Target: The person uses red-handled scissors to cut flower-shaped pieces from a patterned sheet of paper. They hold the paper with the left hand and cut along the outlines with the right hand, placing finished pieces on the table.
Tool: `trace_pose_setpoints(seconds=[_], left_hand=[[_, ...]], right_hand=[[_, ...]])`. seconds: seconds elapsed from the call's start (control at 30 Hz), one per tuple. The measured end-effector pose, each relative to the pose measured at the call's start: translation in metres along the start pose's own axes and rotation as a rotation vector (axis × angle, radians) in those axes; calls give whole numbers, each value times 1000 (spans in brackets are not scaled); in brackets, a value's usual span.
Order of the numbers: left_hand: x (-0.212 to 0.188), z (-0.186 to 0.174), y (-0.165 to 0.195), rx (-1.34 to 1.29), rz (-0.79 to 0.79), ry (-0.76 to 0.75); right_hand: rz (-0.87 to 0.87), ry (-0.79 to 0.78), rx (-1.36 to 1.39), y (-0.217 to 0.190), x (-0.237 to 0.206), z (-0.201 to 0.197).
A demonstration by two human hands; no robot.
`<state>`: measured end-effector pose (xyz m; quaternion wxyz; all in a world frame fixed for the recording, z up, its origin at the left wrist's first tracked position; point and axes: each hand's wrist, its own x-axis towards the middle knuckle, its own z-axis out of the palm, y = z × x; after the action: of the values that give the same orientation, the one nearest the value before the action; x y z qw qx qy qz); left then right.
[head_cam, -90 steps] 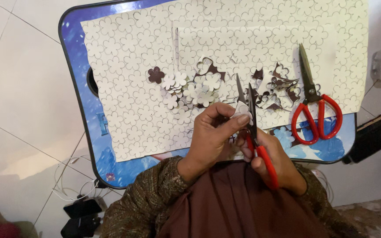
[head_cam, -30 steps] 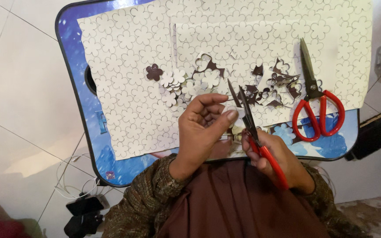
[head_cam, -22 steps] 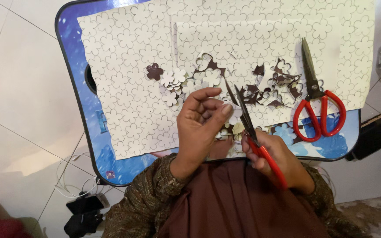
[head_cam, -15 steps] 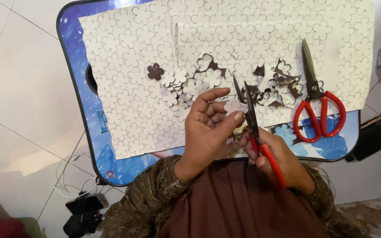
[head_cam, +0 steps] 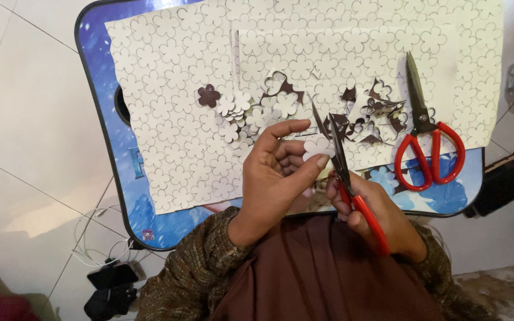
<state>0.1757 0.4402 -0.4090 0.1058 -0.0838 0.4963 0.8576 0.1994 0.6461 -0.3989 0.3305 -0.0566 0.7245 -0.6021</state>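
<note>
1. Right now the left hand [head_cam: 275,178] pinches a small white paper flower [head_cam: 317,146] between thumb tip and the curled fingers, index stretched out above it; the flower sits at the fingertips, just left of the blades.
2. Wrapped narrowly around the red handles, the right hand [head_cam: 376,217] works the held scissors [head_cam: 337,157], whose blades are parted a little with the flower's edge between or just beside them; I cannot tell if they touch the paper.
3. To cut well, I judge the flower should be turned by the left fingers while the blades stay nearly fixed, taking short bites along the printed outline.
4. Keeping the thumb tip behind the cutting line seems wise, since it lies very close to the lower blade.
5. Beyond the fingertips lies a heap of cut flowers [head_cam: 251,113] and dark scraps [head_cam: 370,113] on the white flower-printed sheet [head_cam: 168,119], which covers the blue tray table [head_cam: 105,148].
6. A 2nd pair of red scissors [head_cam: 426,139] rests shut to the right of the held blades, well clear of both hands.
</note>
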Motion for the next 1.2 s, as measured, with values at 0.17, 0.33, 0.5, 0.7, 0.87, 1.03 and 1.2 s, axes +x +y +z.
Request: trace_pose_setpoints(seconds=[0.17,0.33,0.5,0.7,0.87,1.03,1.2], left_hand=[[1,-4,-4,26,47,-5],[2,-7,-8,54,84,3],[3,-9,-7,68,112,10],[5,-11,-4,116,119,41],[5,-13,-2,91,124,42],[6,-14,0,111,117,54],[6,-15,2,104,139,49]], right_hand=[[19,-8,18,3,-1,-2],[8,-22,-68,5,-3,-6],[35,-20,-47,7,-4,-7],[39,-28,-69,11,-5,-9],[24,-49,-57,15,-5,-10],[37,-48,-104,19,-6,-13],[40,-51,-155,23,-5,-14]])
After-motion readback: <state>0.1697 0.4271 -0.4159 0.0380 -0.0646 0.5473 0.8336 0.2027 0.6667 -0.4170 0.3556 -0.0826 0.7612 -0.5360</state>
